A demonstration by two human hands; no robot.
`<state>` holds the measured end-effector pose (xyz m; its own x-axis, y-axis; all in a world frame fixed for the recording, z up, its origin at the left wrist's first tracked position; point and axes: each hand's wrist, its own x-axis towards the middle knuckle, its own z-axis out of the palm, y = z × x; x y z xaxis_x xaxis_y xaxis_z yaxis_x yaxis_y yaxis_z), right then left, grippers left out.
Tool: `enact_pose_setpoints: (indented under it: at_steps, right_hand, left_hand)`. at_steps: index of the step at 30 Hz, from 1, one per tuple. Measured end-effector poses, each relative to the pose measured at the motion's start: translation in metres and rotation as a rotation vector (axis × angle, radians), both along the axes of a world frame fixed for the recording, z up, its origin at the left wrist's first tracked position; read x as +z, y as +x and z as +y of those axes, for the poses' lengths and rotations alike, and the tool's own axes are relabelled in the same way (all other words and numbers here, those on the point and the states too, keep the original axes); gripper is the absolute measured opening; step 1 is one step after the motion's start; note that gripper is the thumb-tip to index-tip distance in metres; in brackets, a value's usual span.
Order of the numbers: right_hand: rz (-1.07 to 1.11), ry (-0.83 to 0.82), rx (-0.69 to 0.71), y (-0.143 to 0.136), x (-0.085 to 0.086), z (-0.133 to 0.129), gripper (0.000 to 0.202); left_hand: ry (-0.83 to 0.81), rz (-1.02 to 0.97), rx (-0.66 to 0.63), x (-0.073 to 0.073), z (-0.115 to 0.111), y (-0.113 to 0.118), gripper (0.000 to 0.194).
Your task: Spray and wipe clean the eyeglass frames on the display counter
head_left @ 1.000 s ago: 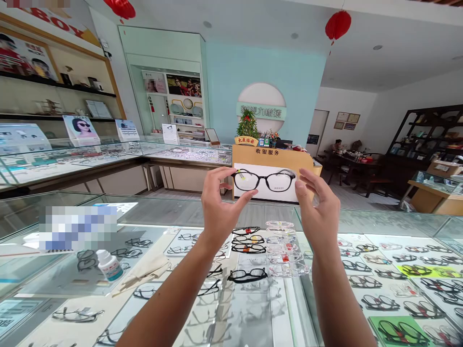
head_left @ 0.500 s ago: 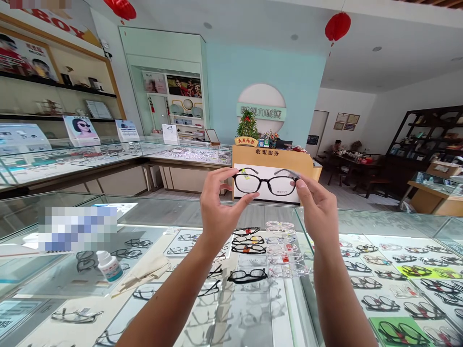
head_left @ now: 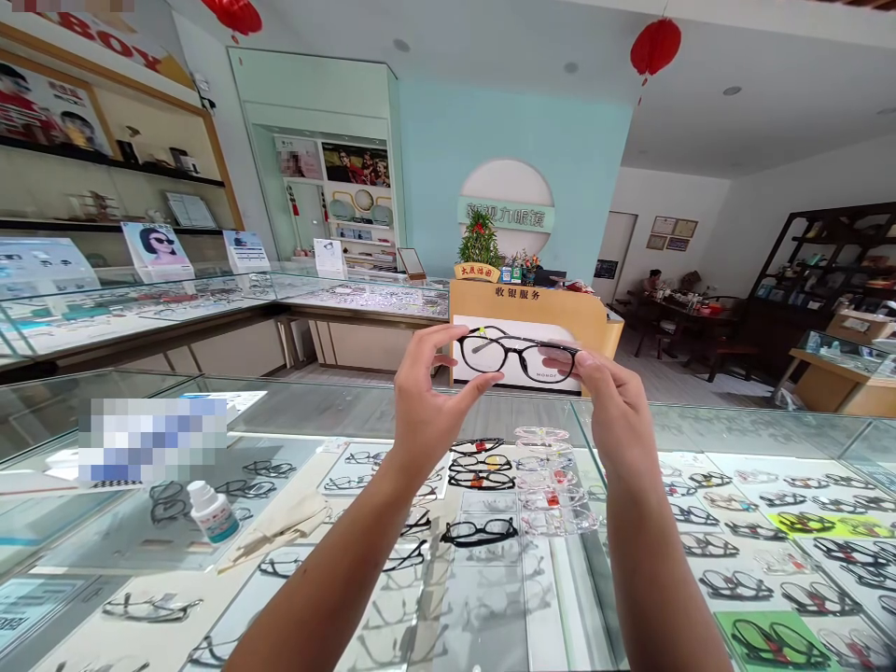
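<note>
A pair of black-framed glasses (head_left: 513, 353) with clear lenses is held up in the air over the glass counter. My left hand (head_left: 438, 392) pinches its left end, with the thumb below the rim and fingers above. At the right end, the fingers and thumb of my right hand (head_left: 616, 401) close on the frame's corner. One temple arm shows behind the left lens. Below, between my forearms, a black pair of glasses (head_left: 480, 532) lies on the counter, with a stack of clear frames (head_left: 556, 501) to its right.
The glass counter (head_left: 280, 390) holds many glasses. On its left are a white bottle (head_left: 212, 513), a beige cloth (head_left: 280, 530) and a blurred box. Beyond stand a wooden cashier desk (head_left: 609, 327) and, far right, a seated person (head_left: 653, 280) at a table.
The held glasses have turned and tilted slightly, their right end a little lower. My right hand's fingers have shifted at the frame's corner, and my left hand has moved slightly right.
</note>
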<state>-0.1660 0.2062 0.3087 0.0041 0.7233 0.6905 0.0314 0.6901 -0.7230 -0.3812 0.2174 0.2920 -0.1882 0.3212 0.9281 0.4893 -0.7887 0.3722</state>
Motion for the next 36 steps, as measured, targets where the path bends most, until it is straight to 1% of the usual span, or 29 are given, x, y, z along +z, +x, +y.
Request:
enact_pose_setpoints:
  at_steps: [6, 8, 9, 12, 14, 18, 22, 25, 30, 33, 36]
  right_hand:
    - [-0.003, -0.063, 0.096, 0.002, -0.001, 0.004, 0.039]
    - [-0.036, -0.097, 0.079, 0.005, -0.001, 0.007, 0.037]
    - [-0.057, -0.104, 0.047, 0.007, -0.001, 0.008, 0.035]
    - [-0.121, -0.061, -0.087, 0.008, -0.001, 0.011, 0.028]
    - [-0.206, -0.012, -0.13, 0.006, -0.001, 0.012, 0.026]
    - [-0.423, 0.027, -0.082, -0.003, -0.004, 0.014, 0.016]
    - [-0.484, 0.013, -0.024, -0.003, -0.007, 0.019, 0.012]
    - [-0.48, -0.004, 0.019, 0.0, -0.008, 0.023, 0.012]
    - [-0.447, -0.031, 0.056, -0.003, -0.008, 0.024, 0.012]
    - [-0.404, -0.099, 0.113, -0.005, -0.006, 0.021, 0.012]
    - [-0.368, -0.194, 0.213, -0.005, -0.005, 0.02, 0.015]
  left_hand:
    - [-0.06, 0.004, -0.002, 0.0, 0.002, -0.001, 0.051]
    - [-0.073, 0.029, 0.013, 0.0, 0.003, -0.003, 0.051]
    - [-0.079, 0.051, 0.024, 0.001, 0.004, -0.005, 0.051]
    - [-0.097, 0.155, 0.073, 0.003, 0.005, -0.012, 0.051]
    - [-0.106, 0.251, 0.102, 0.005, 0.005, -0.015, 0.051]
    - [-0.116, 0.444, 0.133, 0.007, 0.0, -0.018, 0.051]
    - [-0.139, 0.528, 0.13, 0.007, -0.004, -0.017, 0.051]
    - [-0.151, 0.528, 0.085, 0.007, -0.004, -0.016, 0.052]
    - [-0.2, 0.453, -0.044, 0.007, -0.005, -0.016, 0.052]
    - [-0.255, 0.398, -0.149, 0.007, -0.005, -0.018, 0.05]
    - [-0.302, 0.341, -0.263, 0.007, -0.003, -0.021, 0.049]
